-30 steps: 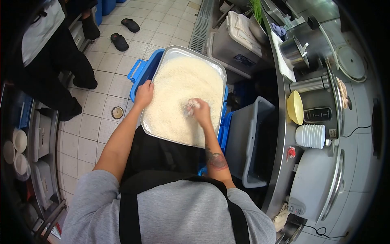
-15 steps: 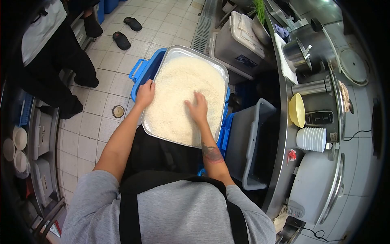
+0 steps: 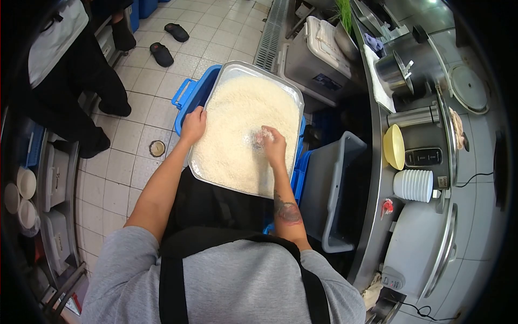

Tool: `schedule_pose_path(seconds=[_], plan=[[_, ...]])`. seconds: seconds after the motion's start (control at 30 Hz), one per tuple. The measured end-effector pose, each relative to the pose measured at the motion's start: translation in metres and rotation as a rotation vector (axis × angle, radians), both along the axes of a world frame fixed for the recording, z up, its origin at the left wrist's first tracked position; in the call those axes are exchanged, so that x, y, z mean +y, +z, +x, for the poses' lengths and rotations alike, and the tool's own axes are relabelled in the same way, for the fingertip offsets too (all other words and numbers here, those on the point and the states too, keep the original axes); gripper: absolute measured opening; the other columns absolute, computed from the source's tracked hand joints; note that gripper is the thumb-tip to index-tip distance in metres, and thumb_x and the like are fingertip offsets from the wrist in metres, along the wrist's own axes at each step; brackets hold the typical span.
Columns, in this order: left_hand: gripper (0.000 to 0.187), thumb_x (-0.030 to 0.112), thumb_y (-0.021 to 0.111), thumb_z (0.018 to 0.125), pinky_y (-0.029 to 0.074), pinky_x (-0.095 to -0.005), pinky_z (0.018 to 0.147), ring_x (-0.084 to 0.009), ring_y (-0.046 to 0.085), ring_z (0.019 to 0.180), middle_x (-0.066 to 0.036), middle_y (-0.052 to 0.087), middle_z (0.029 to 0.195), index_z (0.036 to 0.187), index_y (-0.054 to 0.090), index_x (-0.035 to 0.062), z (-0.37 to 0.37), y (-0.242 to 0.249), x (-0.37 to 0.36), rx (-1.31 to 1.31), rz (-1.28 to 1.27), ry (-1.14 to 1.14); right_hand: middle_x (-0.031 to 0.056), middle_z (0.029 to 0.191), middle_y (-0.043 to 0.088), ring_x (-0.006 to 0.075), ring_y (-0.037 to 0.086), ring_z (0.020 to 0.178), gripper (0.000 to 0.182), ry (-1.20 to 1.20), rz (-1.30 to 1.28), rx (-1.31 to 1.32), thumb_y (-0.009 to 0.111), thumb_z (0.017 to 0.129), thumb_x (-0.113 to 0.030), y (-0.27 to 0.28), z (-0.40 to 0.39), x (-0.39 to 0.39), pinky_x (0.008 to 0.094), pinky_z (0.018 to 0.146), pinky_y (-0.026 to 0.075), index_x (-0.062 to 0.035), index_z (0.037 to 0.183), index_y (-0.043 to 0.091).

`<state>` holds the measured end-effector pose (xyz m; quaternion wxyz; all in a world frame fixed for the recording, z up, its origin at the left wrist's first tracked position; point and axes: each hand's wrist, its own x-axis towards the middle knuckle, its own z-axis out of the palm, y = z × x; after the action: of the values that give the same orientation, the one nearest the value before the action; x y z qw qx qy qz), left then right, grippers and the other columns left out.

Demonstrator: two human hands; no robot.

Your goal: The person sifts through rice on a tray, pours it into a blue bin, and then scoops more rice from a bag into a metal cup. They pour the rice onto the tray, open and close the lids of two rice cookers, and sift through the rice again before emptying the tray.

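Observation:
A metal tray [image 3: 232, 66] rests on top of a blue bin [image 3: 200, 92], filled with a layer of pale, cream-coloured crumbs [image 3: 232, 156] that look like breadcrumbs. My left hand [image 3: 193, 126] grips the tray's left rim, fingers closed over the edge. Over the right part of the tray, my right hand [image 3: 274, 144] has its fingers curled around some crumbs, with a few showing white at the fingertips. Beside those fingertips a small patch of bare metal shows through the layer.
To the right stand a grey bin [image 3: 337, 183] and a steel counter [image 3: 377, 216] with a yellow bowl [image 3: 394, 147], stacked white bowls [image 3: 414, 185] and a steel pot [image 3: 394, 73]. A person in dark trousers [image 3: 81, 92] stands left; black shoes [image 3: 161, 54] lie on the tiled floor [image 3: 116, 178].
My right hand has gone from spread on the crumbs to curled around some, shifting slightly right and exposing bare tray. My left hand and the tray have stayed put.

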<state>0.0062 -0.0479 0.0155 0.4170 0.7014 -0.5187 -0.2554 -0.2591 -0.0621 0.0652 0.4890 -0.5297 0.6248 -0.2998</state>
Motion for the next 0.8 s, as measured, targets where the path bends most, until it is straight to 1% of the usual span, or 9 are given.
schedule_pose_path(seconds=[0.07, 0.17, 0.2, 0.27, 0.3, 0.4, 0.5, 0.67, 0.8], plan=[[0.024, 0.022, 0.047, 0.091, 0.043, -0.047, 0.069, -0.0432, 0.057, 0.082, -0.025, 0.06, 0.084, 0.094, 0.056, -0.0004, -0.001, 0.001, 0.0, -0.004, 0.026, 0.013, 0.0177, 0.103, 0.066, 0.0259, 0.061, 0.104, 0.025, 0.109, -0.393, 0.192, 0.061, 0.079, -0.004, 0.01, -0.011, -0.005, 0.033, 0.09, 0.045, -0.0019, 0.104, 0.064], [0.026, 0.024, 0.046, 0.091, 0.043, -0.0516, 0.071, -0.045, 0.057, 0.081, -0.026, 0.06, 0.084, 0.092, 0.056, 0.0004, -0.001, 0.001, 0.0, 0.001, -0.016, 0.015, 0.0217, 0.113, 0.06, 0.0313, 0.056, 0.112, 0.032, 0.196, -0.373, 0.413, 0.064, 0.078, -0.009, 0.027, -0.023, -0.005, 0.0357, 0.096, 0.042, -0.0018, 0.109, 0.062], [0.026, 0.024, 0.046, 0.091, 0.043, -0.0516, 0.071, -0.045, 0.057, 0.081, -0.026, 0.06, 0.084, 0.092, 0.056, 0.0004, -0.001, 0.001, 0.0, 0.0, -0.014, 0.016, 0.0217, 0.113, 0.06, 0.0313, 0.056, 0.112, 0.032, 0.197, -0.372, 0.412, 0.064, 0.078, -0.009, 0.023, -0.027, -0.005, 0.0357, 0.096, 0.042, -0.0018, 0.109, 0.062], [0.026, 0.024, 0.046, 0.091, 0.043, -0.0518, 0.071, -0.0449, 0.057, 0.082, -0.026, 0.06, 0.083, 0.091, 0.055, 0.0001, 0.0, 0.001, -0.001, 0.005, 0.016, 0.002, 0.0236, 0.126, 0.051, 0.037, 0.046, 0.121, 0.042, 0.109, -0.638, 0.641, 0.068, 0.076, -0.013, 0.007, -0.039, -0.008, 0.0384, 0.101, 0.037, -0.003, 0.116, 0.058], [0.026, 0.024, 0.046, 0.091, 0.043, -0.0518, 0.071, -0.0449, 0.057, 0.082, -0.026, 0.06, 0.083, 0.091, 0.055, 0.0001, -0.001, 0.002, 0.0, 0.004, 0.016, 0.002, 0.0247, 0.135, 0.042, 0.0396, 0.038, 0.127, 0.051, 0.066, -0.592, 0.627, 0.069, 0.076, -0.018, -0.002, -0.044, -0.009, 0.041, 0.105, 0.031, -0.0039, 0.122, 0.053], [0.026, 0.025, 0.046, 0.091, 0.043, -0.052, 0.071, -0.0451, 0.057, 0.082, -0.027, 0.06, 0.083, 0.09, 0.055, 0.0004, -0.002, 0.003, 0.0, 0.003, 0.008, 0.011, 0.0258, 0.134, 0.042, 0.0417, 0.036, 0.127, 0.054, 0.027, -0.669, 0.686, 0.069, 0.076, -0.021, -0.032, -0.052, -0.001, 0.0438, 0.106, 0.03, -0.0038, 0.124, 0.052], [0.026, 0.024, 0.046, 0.091, 0.043, -0.0518, 0.071, -0.0452, 0.057, 0.083, -0.027, 0.06, 0.083, 0.09, 0.055, 0.0003, -0.001, 0.001, -0.001, -0.007, 0.028, 0.012, 0.0258, 0.135, 0.041, 0.0424, 0.036, 0.127, 0.055, 0.063, -0.662, 0.721, 0.069, 0.077, -0.024, -0.037, -0.043, 0.011, 0.0453, 0.106, 0.029, -0.0036, 0.125, 0.051], [0.024, 0.024, 0.047, 0.09, 0.043, -0.0514, 0.072, -0.0451, 0.057, 0.084, -0.027, 0.06, 0.085, 0.092, 0.056, 0.0012, -0.002, 0.005, 0.001, 0.014, 0.016, 0.018, 0.0253, 0.134, 0.042, 0.0412, 0.037, 0.127, 0.05, 0.062, -0.681, 0.618, 0.067, 0.078, -0.023, -0.039, -0.039, 0.021, 0.0447, 0.104, 0.031, -0.0024, 0.121, 0.054], [0.024, 0.022, 0.047, 0.091, 0.043, -0.0466, 0.07, -0.0432, 0.057, 0.083, -0.025, 0.06, 0.085, 0.096, 0.057, 0.0003, 0.0, -0.001, -0.001, -0.006, 0.026, 0.003, 0.0228, 0.123, 0.051, 0.0383, 0.046, 0.117, 0.04, 0.026, -0.715, 0.55, 0.067, 0.077, -0.017, -0.039, -0.035, 0.026, 0.0425, 0.099, 0.036, -0.0011, 0.113, 0.059]])
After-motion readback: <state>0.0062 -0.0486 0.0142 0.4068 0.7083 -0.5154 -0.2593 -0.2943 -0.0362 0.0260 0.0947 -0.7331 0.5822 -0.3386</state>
